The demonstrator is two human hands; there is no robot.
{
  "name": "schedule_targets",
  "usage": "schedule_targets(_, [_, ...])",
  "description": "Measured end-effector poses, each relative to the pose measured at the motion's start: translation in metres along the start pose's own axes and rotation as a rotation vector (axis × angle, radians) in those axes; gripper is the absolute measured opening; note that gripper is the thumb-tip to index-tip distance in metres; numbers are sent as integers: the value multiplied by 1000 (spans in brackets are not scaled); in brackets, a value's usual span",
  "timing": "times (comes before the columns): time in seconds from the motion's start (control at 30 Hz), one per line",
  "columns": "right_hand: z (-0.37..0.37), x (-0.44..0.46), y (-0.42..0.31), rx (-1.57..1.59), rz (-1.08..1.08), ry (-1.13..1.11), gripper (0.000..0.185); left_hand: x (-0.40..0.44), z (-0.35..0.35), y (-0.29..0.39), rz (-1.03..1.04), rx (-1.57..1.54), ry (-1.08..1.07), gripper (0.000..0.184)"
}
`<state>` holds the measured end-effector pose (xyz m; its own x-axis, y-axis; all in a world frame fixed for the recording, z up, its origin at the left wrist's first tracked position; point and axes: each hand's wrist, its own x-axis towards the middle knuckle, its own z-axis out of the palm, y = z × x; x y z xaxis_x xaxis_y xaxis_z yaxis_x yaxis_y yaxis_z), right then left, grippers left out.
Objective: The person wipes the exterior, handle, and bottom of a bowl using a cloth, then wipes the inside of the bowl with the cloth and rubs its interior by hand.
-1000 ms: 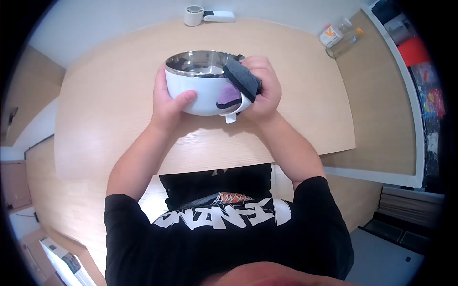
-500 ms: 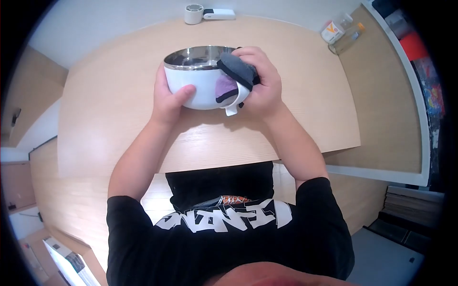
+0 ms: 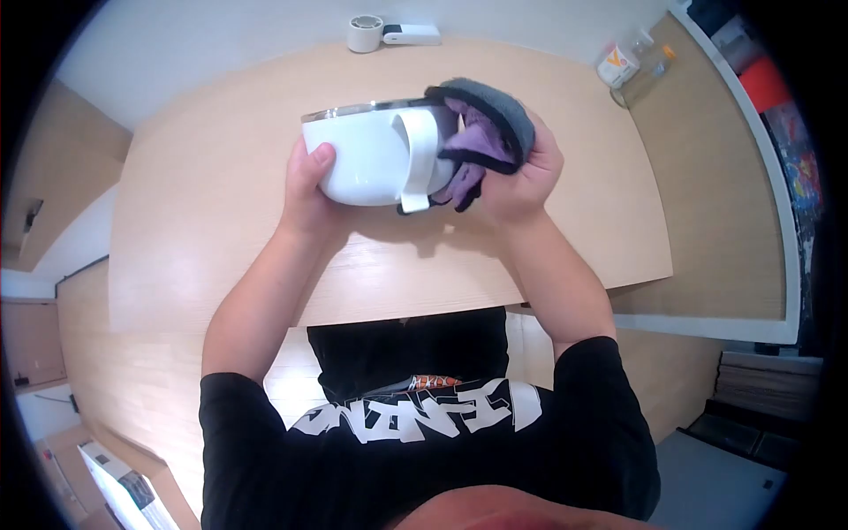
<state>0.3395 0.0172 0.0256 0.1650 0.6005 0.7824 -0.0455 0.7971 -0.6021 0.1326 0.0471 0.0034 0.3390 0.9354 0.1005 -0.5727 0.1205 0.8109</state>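
A white bowl (image 3: 364, 166) with a shiny metal rim is held above the table, tilted so its inside is mostly out of sight. Its white loop handle (image 3: 422, 161) faces me. My left hand (image 3: 307, 187) grips the bowl's left side, the thumb on the outer wall. A grey and purple cloth (image 3: 488, 140) with black edging is bunched in my right hand (image 3: 528, 187). The cloth lies against the bowl's right side beside the handle. It hides most of my right fingers.
The light wooden table (image 3: 212, 238) lies beneath my hands. A small white round device (image 3: 365, 35) and a white flat object (image 3: 412, 35) stand at its back edge. A labelled container (image 3: 617, 65) and a clear bottle (image 3: 642, 81) stand at the back right, near a raised side panel (image 3: 720, 177).
The bowl has turned and tilted, bringing its handle round toward the middle and hiding its inside. My right hand and the cloth have moved rightward, and the cloth has opened out more.
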Motion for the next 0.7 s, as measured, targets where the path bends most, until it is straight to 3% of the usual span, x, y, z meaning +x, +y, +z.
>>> schedule_targets(0.1, [-2,6,-17,-169,37,-180,30,5,-5,2,83,-11,77,70])
schedule_targets(0.23, [19,-2,-29,-165,595,-146,26,6,-5,4,181,142,179,60])
schedule_targets(0.33, [16,2,-30,-157,715,-177,21,6,-10,2,260,412,190,67])
schedule_targets(0.43, [17,6,-34,-28,750,-329,16,-1,-12,10,183,279,112,73])
schedule_targets(0.47, [14,0,-25,-70,699,-298,9,2,-16,7,181,236,80,71])
schedule_targets(0.6, [15,-3,-21,151,758,-116,24,7,-29,1,186,199,50,74])
schedule_targets(0.7, [8,4,-22,165,1006,-55,22,6,-26,4,296,402,55,85])
